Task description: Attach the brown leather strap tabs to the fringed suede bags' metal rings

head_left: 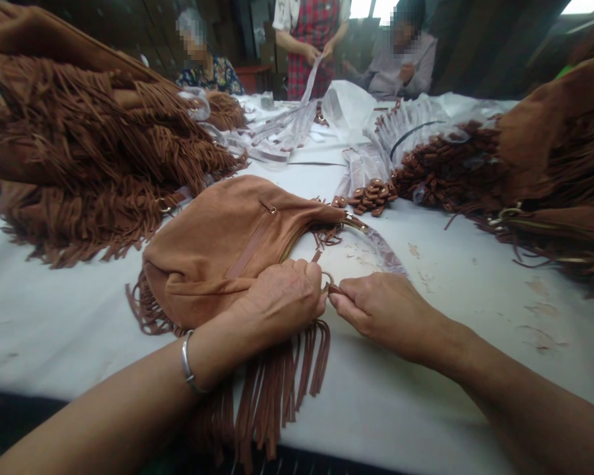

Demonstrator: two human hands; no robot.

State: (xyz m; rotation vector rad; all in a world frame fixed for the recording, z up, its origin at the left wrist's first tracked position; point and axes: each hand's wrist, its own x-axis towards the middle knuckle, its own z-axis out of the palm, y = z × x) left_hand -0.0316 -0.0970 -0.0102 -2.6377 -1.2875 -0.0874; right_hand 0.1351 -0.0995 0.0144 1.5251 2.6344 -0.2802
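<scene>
A brown suede handbag (218, 231) with long fringe (272, 389) lies on the white-covered table in front of me. My left hand (290, 293) is closed on the bag's near right end, by a metal ring (329, 278). Just right of it, my right hand (376, 300) pinches the end of a brown leather strap (334, 289) at that ring. A plastic-wrapped part of the strap (383, 251) runs from the bag's far end down behind my right hand. How the strap passes through the ring is hidden by my fingers.
Fringed brown bags are heaped at the left (79, 132) and right (549, 158). Plastic-wrapped straps (416, 145) lie bundled beyond the bag. Across the table (475, 389), a person in a red checked apron (314, 39) holds a strip; two other people sit nearby.
</scene>
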